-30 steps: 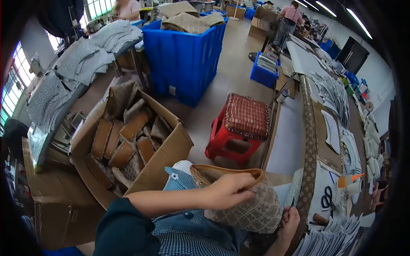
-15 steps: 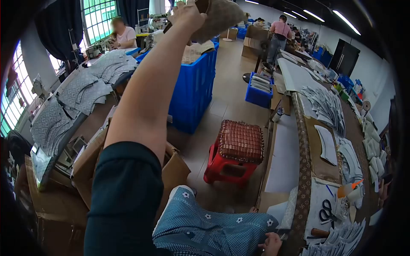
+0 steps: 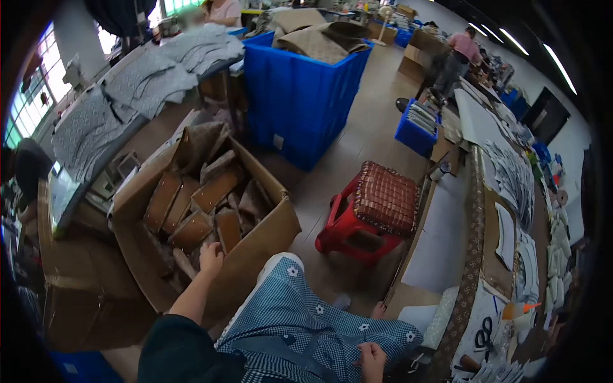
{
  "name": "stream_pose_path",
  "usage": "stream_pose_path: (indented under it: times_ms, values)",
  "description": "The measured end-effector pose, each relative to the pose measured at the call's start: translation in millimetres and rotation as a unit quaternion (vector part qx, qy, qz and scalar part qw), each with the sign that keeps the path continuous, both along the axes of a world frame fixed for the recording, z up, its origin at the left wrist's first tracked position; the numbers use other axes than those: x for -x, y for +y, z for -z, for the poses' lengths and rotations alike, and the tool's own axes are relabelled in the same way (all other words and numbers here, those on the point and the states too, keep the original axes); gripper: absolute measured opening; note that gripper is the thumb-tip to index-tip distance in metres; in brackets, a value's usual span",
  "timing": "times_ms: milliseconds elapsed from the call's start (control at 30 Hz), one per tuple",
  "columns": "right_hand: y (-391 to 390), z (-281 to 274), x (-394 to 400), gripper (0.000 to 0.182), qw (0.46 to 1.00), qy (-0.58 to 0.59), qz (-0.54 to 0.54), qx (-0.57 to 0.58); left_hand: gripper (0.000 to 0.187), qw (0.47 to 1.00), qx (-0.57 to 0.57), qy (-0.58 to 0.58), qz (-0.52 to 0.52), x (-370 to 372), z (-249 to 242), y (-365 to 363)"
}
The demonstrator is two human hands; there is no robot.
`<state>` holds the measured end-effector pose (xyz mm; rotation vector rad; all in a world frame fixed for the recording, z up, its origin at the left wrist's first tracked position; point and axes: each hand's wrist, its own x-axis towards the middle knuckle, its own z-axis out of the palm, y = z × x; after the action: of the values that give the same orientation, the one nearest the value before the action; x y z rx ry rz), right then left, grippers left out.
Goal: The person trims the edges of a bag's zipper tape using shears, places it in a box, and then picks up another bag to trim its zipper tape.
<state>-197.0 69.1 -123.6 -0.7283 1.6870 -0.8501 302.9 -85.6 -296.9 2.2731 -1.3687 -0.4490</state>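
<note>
Left hand (image 3: pixel 211 257) at carton (image 3: pixel 258 246), right hand (image 3: pixel 371 361) by checked cloth (image 3: pixel 303 313); contact blurry, grips unclear.

An open brown cardboard box (image 3: pixel 265 246) holds tan rectangular panels (image 3: pixel 193 230) heaped between its side edges, with greyish-brown fabric pieces (image 3: pixel 207 139) toward its far corner.

Brown-panelled fabric pieces (image 3: pixel 192 231) lie jumbled at varied angles inside an open cardboard box (image 3: pixel 271 235).
</note>
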Motion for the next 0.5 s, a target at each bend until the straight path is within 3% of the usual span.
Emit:
stream_pose_path:
  times_ms: [33,100,233,300,400,433,500]
  values:
    - [0.8,2.1,0.3,0.023,1.000,0.011,-0.008,-0.005,0.028,0.999,-0.018,-0.024,-0.033,-12.0,23.4,30.0]
    - [3.2,5.7,3.1,0.023,0.999,0.041,-0.027,-0.016,0.029,0.997,0.015,-0.009,-0.081,-24.4,17.2,65.6]
    - [0.2,22.5,13.9,0.023,0.993,0.083,-0.079,-0.011,0.026,0.984,-0.061,0.003,-0.167,-61.7,42.3,95.0]
    - [-3.9,23.2,11.4,0.022,0.990,0.100,-0.095,-0.003,0.035,0.974,-0.118,-0.006,-0.192,-73.1,47.0,90.6]
    - [-3.0,23.6,13.6,0.020,0.981,0.155,-0.112,-0.034,0.055,0.954,-0.096,-0.062,-0.277,-74.3,34.5,78.3]
    - [-3.8,19.1,7.9,0.020,0.979,0.169,-0.104,-0.045,0.072,0.936,-0.138,-0.042,-0.321,-71.3,25.6,73.9]
    - [-3.9,9.2,-4.5,0.020,0.976,0.189,-0.093,-0.062,0.075,0.914,-0.236,0.054,-0.324,-76.8,40.1,71.4]
